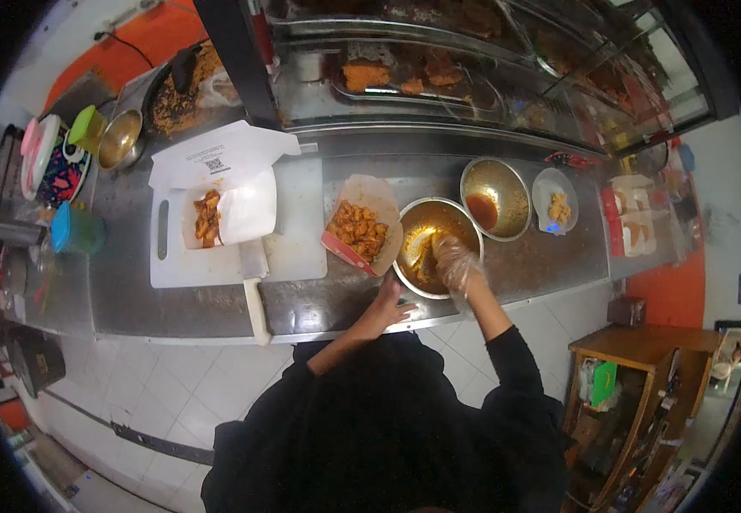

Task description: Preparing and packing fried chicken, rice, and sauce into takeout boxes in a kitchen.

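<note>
My right hand (457, 263), in a clear plastic glove, reaches into a metal bowl (440, 295) smeared with orange-brown sauce. A pale piece in the sauce (416, 247) lies beside the fingers; the fingertips are hidden, so whether they grip anything is unclear. At the bowl's lower left, my bare left hand (391, 306) is spread with its thumb near the rim. An open paper tray (380, 240) of sauced, fried-looking pieces (357, 231) stands left of the bowl. Behind it to the right, a second metal bowl (511, 199) contains reddish sauce (481, 211).
An open white carton (248, 199) with sauced pieces sits on a white cutting board (300, 243). A cleaver (255, 260) overhangs the counter edge by its handle. A translucent dish (569, 186) holds a battered piece. A glass display case (421, 128) stands behind.
</note>
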